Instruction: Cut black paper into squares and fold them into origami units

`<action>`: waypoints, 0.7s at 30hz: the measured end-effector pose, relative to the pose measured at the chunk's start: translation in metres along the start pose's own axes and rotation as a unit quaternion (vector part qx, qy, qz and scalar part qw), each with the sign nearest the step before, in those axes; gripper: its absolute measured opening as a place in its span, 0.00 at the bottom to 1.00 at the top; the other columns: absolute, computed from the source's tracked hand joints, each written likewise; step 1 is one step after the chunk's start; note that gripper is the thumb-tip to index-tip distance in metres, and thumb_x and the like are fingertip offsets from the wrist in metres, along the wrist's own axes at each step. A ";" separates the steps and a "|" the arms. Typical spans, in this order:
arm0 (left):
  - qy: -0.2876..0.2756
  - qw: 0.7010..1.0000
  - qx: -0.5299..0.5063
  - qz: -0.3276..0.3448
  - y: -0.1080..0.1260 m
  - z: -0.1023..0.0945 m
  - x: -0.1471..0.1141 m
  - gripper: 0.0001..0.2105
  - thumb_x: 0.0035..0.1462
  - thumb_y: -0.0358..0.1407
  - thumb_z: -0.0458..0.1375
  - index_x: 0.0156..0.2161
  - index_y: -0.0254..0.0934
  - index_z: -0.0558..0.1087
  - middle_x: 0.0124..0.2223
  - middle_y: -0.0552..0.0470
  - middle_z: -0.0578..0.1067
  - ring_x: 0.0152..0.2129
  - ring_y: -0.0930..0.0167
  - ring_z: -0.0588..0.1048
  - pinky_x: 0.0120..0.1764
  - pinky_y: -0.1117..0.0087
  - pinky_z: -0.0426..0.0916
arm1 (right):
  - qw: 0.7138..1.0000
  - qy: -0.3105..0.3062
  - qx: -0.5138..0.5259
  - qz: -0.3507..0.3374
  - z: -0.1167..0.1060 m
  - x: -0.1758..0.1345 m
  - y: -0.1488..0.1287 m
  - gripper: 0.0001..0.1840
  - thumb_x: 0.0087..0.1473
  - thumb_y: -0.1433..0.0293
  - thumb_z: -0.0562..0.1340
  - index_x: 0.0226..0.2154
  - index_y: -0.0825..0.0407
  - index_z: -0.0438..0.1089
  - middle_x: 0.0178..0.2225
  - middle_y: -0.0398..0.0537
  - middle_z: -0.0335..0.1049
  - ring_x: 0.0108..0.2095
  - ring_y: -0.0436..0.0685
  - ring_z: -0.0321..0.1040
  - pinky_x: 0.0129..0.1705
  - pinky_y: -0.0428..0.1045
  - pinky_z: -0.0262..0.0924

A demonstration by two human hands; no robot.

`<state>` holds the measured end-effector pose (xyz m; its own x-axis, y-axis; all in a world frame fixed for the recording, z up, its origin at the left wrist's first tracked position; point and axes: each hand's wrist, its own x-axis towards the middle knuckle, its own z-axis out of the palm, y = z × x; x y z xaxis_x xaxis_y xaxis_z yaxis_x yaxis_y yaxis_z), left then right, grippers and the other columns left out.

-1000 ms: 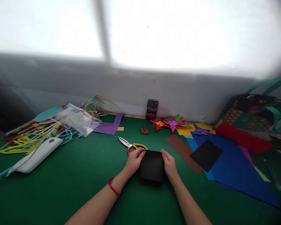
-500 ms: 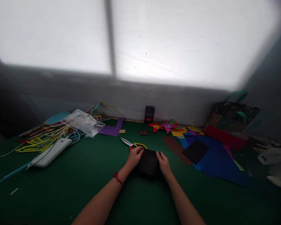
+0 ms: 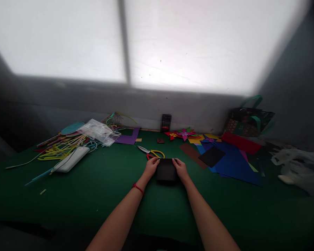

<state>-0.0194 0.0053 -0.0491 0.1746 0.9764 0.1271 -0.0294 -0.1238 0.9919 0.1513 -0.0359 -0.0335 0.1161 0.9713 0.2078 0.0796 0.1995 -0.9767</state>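
Observation:
A black piece of paper [image 3: 166, 170], roughly square, is held between both hands over the green table. My left hand [image 3: 151, 167] grips its upper left corner, thumb on top. At the upper right corner, my right hand [image 3: 181, 168] pinches it the same way. The fingers under the paper are hidden. Just beyond my left hand lie scissors [image 3: 157, 153] with yellow and red handles, the blades pointing to the far left. A small brown folded piece [image 3: 160, 140] rests farther back.
Colored paper sheets [image 3: 235, 164] and folded paper flowers [image 3: 184, 134] lie to the right, near a patterned bag [image 3: 247, 122] and a plastic bag [image 3: 295, 167]. On the left are a white power strip [image 3: 73, 159], pipe cleaners [image 3: 62, 148] and purple paper [image 3: 127, 139].
The black paper has turned from a slant to nearly square-on. My right hand has shifted to its upper right corner. The head view has tilted, showing more of the table's near edge.

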 end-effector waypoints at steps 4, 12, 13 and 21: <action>-0.003 1.000 -0.014 0.001 0.000 0.000 -0.001 0.13 0.44 0.41 0.57 0.32 0.31 0.70 0.28 0.49 0.74 0.27 0.69 0.73 0.29 0.72 0.67 | 1.000 -0.006 -0.008 -0.016 -0.001 0.000 0.004 0.18 0.47 0.54 0.56 0.23 0.53 0.65 0.21 0.43 0.59 0.24 0.52 0.56 0.24 0.45 0.51; -0.003 0.999 -0.033 0.003 -0.003 -0.001 -0.001 0.15 0.41 0.41 0.59 0.32 0.31 0.70 0.28 0.49 0.74 0.26 0.69 0.73 0.29 0.72 0.67 | 0.998 0.011 -0.033 -0.044 -0.002 -0.005 0.005 0.20 0.45 0.52 0.56 0.21 0.52 0.63 0.19 0.41 0.57 0.22 0.50 0.53 0.23 0.45 0.49; -0.002 0.999 -0.033 0.005 -0.003 0.000 -0.002 0.15 0.41 0.41 0.59 0.32 0.31 0.70 0.28 0.49 0.74 0.27 0.69 0.73 0.30 0.72 0.67 | 0.998 0.017 -0.036 -0.045 -0.002 -0.006 0.005 0.20 0.45 0.52 0.56 0.19 0.52 0.62 0.18 0.41 0.55 0.21 0.50 0.52 0.22 0.45 0.48; 0.017 1.000 -0.019 0.005 0.004 0.000 -0.003 0.13 0.41 0.41 0.59 0.30 0.32 0.71 0.29 0.48 0.75 0.29 0.68 0.73 0.31 0.71 0.67 | 0.999 0.030 -0.021 -0.024 -0.004 -0.008 -0.002 0.22 0.45 0.52 0.56 0.16 0.51 0.56 0.17 0.39 0.49 0.20 0.49 0.47 0.20 0.45 0.45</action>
<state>-0.0200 0.0014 -0.0454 0.1414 0.9805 0.1365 -0.0677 -0.1280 0.9895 0.1536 -0.0449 -0.0329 0.1695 0.9513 0.2577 0.1285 0.2379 -0.9627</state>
